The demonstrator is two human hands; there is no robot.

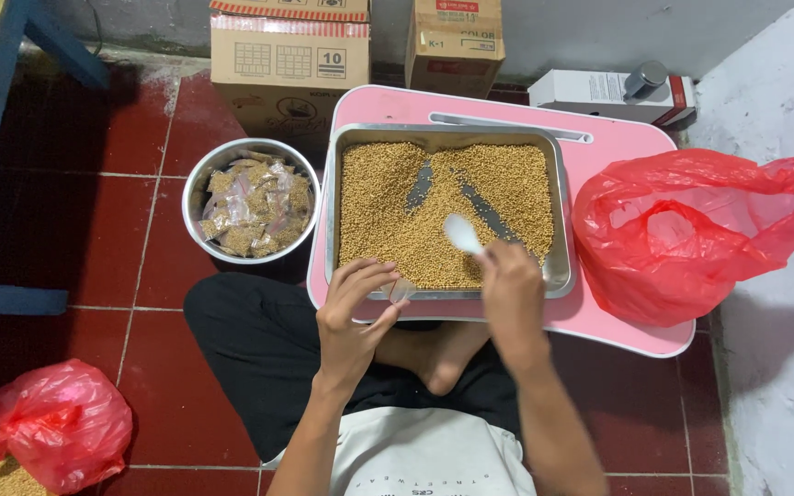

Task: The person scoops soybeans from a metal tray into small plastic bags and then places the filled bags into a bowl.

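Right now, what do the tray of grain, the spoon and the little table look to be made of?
Tray: likely steel, bright grey sheen. Spoon in the right hand: probably plastic, plain matte white. Table: seemingly plastic, smooth uniform pink, rounded corners.

The tray and the bowl on the left look like shiny metal, the spoon is smooth white plastic, the bag on the right is glossy thin red plastic, and the far boxes are matt cardboard.
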